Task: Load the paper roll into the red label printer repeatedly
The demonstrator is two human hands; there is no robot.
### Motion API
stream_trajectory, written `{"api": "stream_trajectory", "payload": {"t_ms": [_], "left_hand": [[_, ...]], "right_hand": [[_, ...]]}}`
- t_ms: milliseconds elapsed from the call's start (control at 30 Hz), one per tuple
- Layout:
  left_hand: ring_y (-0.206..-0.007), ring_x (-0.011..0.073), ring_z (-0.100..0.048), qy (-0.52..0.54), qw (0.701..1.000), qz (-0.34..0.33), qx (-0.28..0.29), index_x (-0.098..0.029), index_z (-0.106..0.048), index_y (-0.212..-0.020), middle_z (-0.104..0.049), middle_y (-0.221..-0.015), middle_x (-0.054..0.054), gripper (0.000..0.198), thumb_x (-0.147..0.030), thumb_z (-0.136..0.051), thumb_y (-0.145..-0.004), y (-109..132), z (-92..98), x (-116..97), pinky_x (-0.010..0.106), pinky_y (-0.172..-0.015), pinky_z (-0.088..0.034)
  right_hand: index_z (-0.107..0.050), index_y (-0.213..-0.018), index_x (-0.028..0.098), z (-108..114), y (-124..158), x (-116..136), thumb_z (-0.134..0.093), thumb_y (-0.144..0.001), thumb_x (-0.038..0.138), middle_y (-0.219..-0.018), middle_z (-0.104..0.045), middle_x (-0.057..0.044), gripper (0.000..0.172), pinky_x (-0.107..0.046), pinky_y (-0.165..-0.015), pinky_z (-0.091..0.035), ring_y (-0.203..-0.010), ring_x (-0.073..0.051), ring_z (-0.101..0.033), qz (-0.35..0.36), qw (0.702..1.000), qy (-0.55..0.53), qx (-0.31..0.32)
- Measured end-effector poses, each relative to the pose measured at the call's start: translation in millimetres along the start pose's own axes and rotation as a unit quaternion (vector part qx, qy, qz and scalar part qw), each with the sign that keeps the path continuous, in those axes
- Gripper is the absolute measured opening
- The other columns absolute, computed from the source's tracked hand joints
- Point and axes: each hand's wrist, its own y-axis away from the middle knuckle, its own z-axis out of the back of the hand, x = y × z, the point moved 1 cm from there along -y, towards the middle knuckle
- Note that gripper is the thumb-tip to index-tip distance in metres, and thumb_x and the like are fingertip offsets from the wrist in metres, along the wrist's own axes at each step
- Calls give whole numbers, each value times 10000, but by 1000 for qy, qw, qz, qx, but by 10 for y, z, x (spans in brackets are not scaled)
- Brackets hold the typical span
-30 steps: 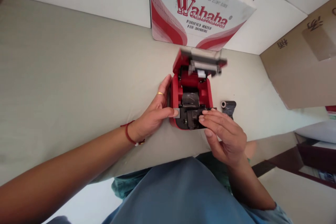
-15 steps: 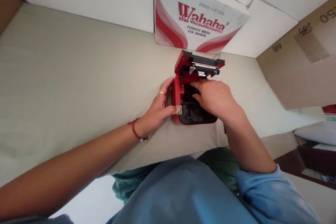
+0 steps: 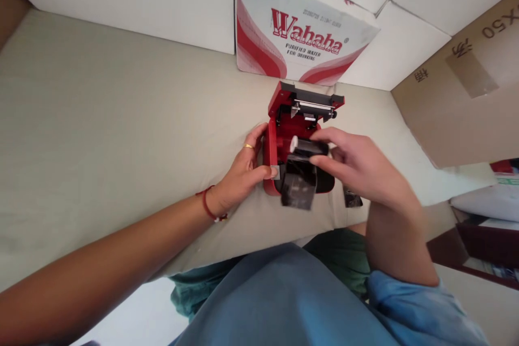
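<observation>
Film roll (image 3: 314, 147) in R hand (image 3: 352, 165), over red machine (image 3: 272, 143) w/ lid (image 3: 310, 98) up

R hand has the black roll pinched betw. thumb & forefinger, fingers narrow on it; its pale core end (image 3: 294, 144) points L. Roll is above the machine's inner bay, lying approx. crosswise; can't tell if it touches the walls. Loose dark film (image 3: 299, 186) hangs off it twd. the wearer, lower end blurred, covering part of the machine's front edge.

L hand (image 3: 243, 173) is at the machine's L side: fingers on outer wall, thumb tip at small grey square (image 3: 277, 172) nr. front L corner, so thumb & fingers stand wide apart. Gold ring (image 3: 248, 146) on one finger, red cord (image 3: 206, 205) round wrist.

Machine sits on cloth-covered bench (image 3: 121, 119), nr. wearer's edge. Another dark piece (image 3: 352, 198) lies just R of it, partly hidden by R hand. Behind: white/red Wahaha box (image 3: 306, 35); far R, brown carton (image 3: 446, 113) w/ "X50" & other black writing
</observation>
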Motion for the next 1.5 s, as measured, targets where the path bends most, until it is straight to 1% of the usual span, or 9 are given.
{"api": "stream_trajectory", "payload": {"t_ms": [200,333,467,667,867,1133,1300,1433,1500], "left_hand": [[-1837,413,-345,-11,1000,-6,2,-387,-431,-1784,-400,-1954,61,1056,-463,-920,-850,7,24,8,643,-1531,-311],[-1857,404,-321,-20,1000,-6,11,-423,-411,-1807,-374,-1974,33,1052,-496,-914,-887,24,41,20,629,-1533,-322],[-1853,420,-334,-10,1000,8,1,-433,-430,-1802,-386,-1974,32,1068,-517,-944,-870,37,52,25,655,-1533,-322],[-1846,405,-361,-9,1000,-6,4,-462,-453,-1782,-398,-1969,11,1020,-529,-941,-889,37,53,36,636,-1520,-363],[-1841,419,-365,-14,1000,-3,5,-446,-453,-1783,-412,-1961,26,1026,-515,-939,-882,36,49,11,652,-1518,-362],[-1839,437,-351,-13,1000,-2,16,-390,-419,-1800,-402,-1963,66,1068,-498,-943,-876,16,48,-14,676,-1524,-326],[-1852,436,-330,-28,999,-16,18,-387,-422,-1803,-382,-1974,73,1059,-503,-940,-886,3,72,21,688,-1539,-282],[-1838,437,-359,-22,999,-21,22,-385,-433,-1795,-409,-1957,75,1042,-510,-934,-890,-5,76,25,680,-1524,-326],[-1834,430,-368,-19,999,-21,24,-379,-434,-1790,-418,-1951,76,1047,-505,-940,-882,-11,78,22,662,-1518,-346]], "right_hand": [[-890,-1308,298,540,621,-705,-964,-967,606,-1197,-919,-84,466,-403,-817,-725,-976,-278,-876,-82,977,-174,-93],[-879,-1149,238,170,419,-1079,-970,-885,562,-1054,-904,-74,427,-380,-746,-677,-857,-245,-820,-147,971,-188,29],[-865,-1257,221,-233,277,-1180,-882,-891,512,-828,-804,7,468,-330,-626,-554,-664,-187,-658,-158,972,-171,7],[-904,-1285,212,-47,447,-1500,-752,-1012,524,-948,-852,-58,441,-398,-764,-596,-739,-212,-698,-196,973,-44,-111],[-935,-1179,252,-38,542,-1791,-820,-942,554,-1126,-884,-108,401,-435,-835,-654,-846,-247,-758,-191,980,-26,-42],[-931,-1233,291,490,961,-1324,-846,-1023,699,-1140,-887,-111,467,-391,-743,-648,-828,-246,-779,-103,991,-36,70],[-915,-1415,414,1170,1068,-746,-701,-1188,550,-1086,-929,-110,340,-304,-887,-709,-963,-219,-899,168,960,-117,192],[-834,-1560,381,871,480,-362,-805,-1154,442,-1209,-950,-64,412,-237,-876,-711,-977,-191,-920,287,892,-178,302],[-871,-1464,348,531,142,-228,-789,-1155,388,-1261,-930,-58,322,-291,-907,-711,-1021,-214,-902,223,940,-130,223]]}}
